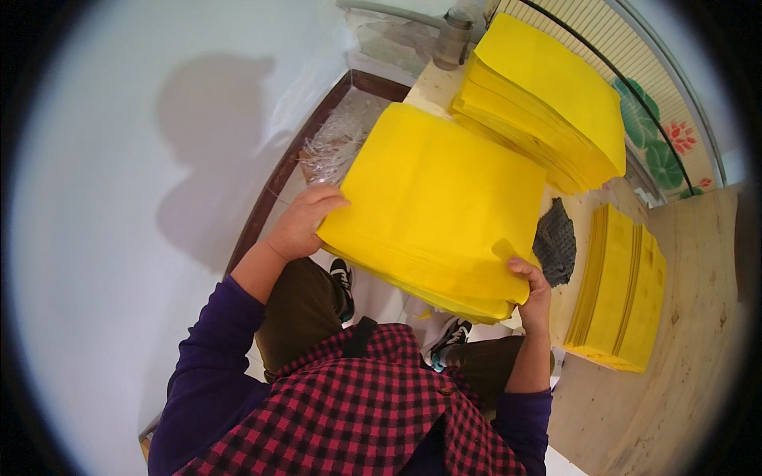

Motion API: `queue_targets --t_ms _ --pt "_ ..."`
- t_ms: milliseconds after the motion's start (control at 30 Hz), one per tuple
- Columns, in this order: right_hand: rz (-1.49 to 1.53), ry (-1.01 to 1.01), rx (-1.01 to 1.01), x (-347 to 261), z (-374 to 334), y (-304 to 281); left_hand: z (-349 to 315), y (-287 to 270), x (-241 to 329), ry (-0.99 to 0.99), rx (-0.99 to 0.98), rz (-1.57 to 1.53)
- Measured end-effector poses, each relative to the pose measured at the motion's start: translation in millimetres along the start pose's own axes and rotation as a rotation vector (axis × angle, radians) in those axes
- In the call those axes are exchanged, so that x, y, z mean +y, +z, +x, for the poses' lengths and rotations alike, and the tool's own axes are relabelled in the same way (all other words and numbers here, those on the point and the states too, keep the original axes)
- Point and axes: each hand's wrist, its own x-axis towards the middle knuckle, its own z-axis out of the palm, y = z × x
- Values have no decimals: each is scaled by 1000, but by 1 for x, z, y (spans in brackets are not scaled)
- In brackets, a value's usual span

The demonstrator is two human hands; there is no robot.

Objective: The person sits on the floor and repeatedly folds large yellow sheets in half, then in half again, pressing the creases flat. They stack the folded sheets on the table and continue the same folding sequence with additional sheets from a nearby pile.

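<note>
A red and black checked apron (333, 404) is closest. Past it, two dark shoes (451, 337) with white soles show on the floor. The hands are wide apart, and both hold one yellow stack (440, 206). The left hand (305, 222) grips its left side, and the right hand (534, 293) grips its near right corner, with the thumb on top. The stack is in front of the person, above the shoes. I cannot tell if its far end sits on anything.

Just right of it, a gray cloth (556, 242) lies on the wood table (586, 214). Further right are small yellow piles (615, 285), side by side. Behind the stack is a tall yellow pile (548, 87), with a cup (453, 40) near it.
</note>
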Motion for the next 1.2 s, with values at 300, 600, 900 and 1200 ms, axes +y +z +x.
queue_targets --t_ms 300,600,900,1200 --pt "-144 -73 2 3 -2 0 10 -4 4 -54 -35 -57" --pt "-237 -91 -10 0 -3 2 -1 -22 5 5 -204 -9" --pt "-282 -87 -9 -5 -5 4 12 -29 21 69 -221 -123" --pt "-339 -102 -17 -4 -7 5 20 -18 13 66 -241 32"
